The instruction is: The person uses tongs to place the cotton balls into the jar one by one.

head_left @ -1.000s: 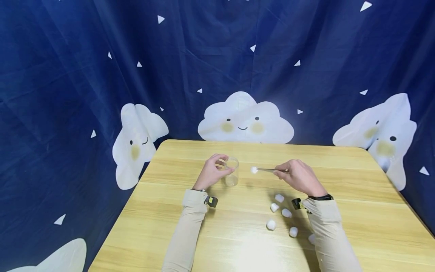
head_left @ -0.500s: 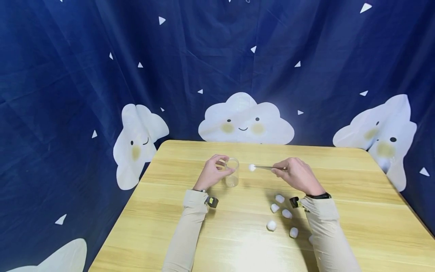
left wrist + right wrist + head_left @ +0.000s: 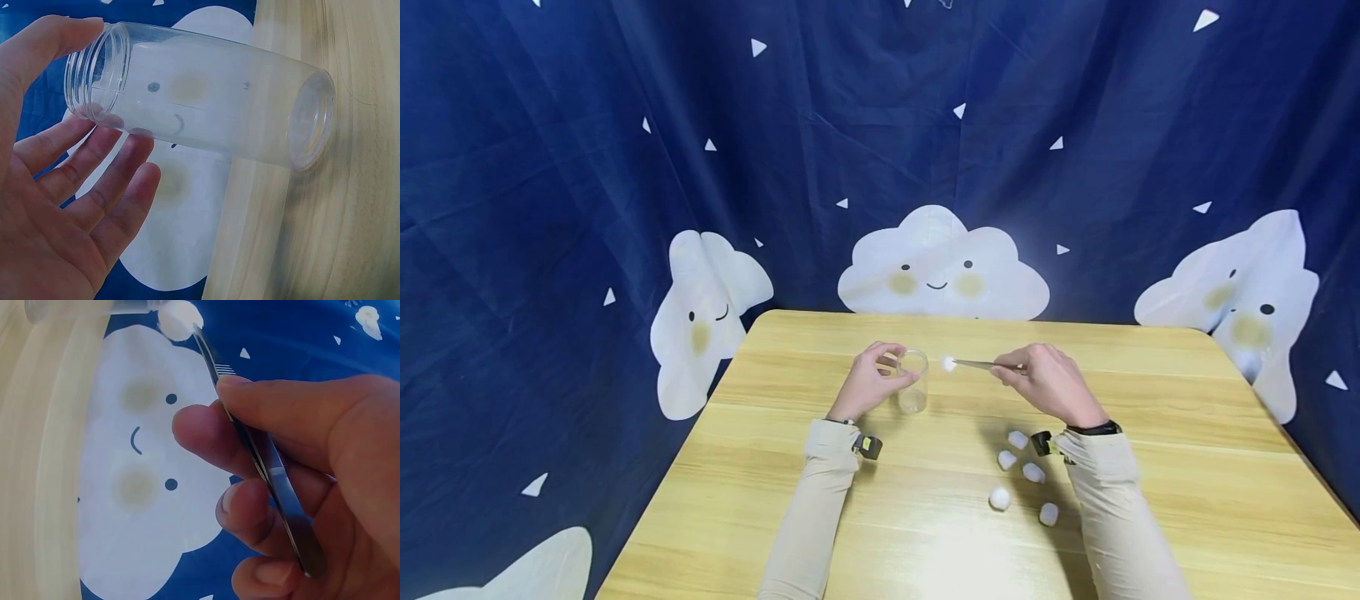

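My left hand [image 3: 871,381] grips a clear plastic jar [image 3: 206,94] round its threaded neck, thumb on one side and fingertips on the other. The jar stands upright on the table, its mouth uncovered, and nothing shows inside it. My right hand [image 3: 1051,382] pinches metal tweezers [image 3: 250,450] between thumb and fingers. In the tweezers' tips sits a white cotton ball [image 3: 180,320], held in the air just right of the jar's mouth in the head view.
On the wooden table [image 3: 790,517] lie several more cotton balls [image 3: 999,498], in front of and left of the right forearm. A dark blue curtain [image 3: 880,108] with cloud faces hangs behind the table's far edge.
My right hand has moved left and slightly up, bringing the tweezers and cotton ball closer to the jar. The left hand and jar have stayed put.
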Available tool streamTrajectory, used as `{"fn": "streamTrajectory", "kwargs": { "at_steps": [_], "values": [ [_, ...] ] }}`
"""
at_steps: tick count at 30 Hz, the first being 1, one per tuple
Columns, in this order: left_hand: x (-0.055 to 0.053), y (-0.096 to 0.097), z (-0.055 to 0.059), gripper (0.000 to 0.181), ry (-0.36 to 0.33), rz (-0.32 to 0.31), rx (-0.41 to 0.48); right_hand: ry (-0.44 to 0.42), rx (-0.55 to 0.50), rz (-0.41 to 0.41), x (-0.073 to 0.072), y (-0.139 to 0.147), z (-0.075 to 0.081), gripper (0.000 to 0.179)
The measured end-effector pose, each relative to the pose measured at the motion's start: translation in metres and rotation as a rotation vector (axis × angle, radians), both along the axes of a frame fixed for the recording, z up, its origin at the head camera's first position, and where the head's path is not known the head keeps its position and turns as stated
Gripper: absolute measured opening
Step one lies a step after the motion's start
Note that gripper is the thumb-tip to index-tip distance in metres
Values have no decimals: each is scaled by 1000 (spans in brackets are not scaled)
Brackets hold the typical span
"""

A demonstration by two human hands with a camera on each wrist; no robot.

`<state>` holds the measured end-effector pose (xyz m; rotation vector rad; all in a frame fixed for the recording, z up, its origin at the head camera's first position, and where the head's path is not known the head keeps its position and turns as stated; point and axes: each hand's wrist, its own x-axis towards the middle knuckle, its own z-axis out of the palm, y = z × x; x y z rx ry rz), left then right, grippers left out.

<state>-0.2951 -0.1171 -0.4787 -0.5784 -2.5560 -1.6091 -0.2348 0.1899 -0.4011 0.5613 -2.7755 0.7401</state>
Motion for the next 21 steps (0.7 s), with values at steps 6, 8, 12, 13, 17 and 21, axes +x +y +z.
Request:
{"fn": "streamTrajectory", "kwargs": {
  "at_steps": [6, 8, 12, 13, 17, 21],
  "values": [
    [0, 0, 1, 55, -1, -1, -7, 2, -12, 5, -2, -7, 1, 16],
    [1, 0, 1, 54, 0, 1, -9, 6, -13, 8, -3, -9, 1, 16],
    [1, 0, 1, 52, 5, 6, -13, 19, -12, 8, -5, -13, 1, 17],
    [1, 0, 1, 51, 6, 6, -14, 22, -11, 7, -6, -14, 2, 17],
    [1, 0, 0, 50, 8, 9, -16, 33, -10, 7, -7, -17, 2, 15],
    [0, 0, 0, 50, 7, 11, -16, 39, -11, 13, -9, -20, 1, 14]
  ]
}}
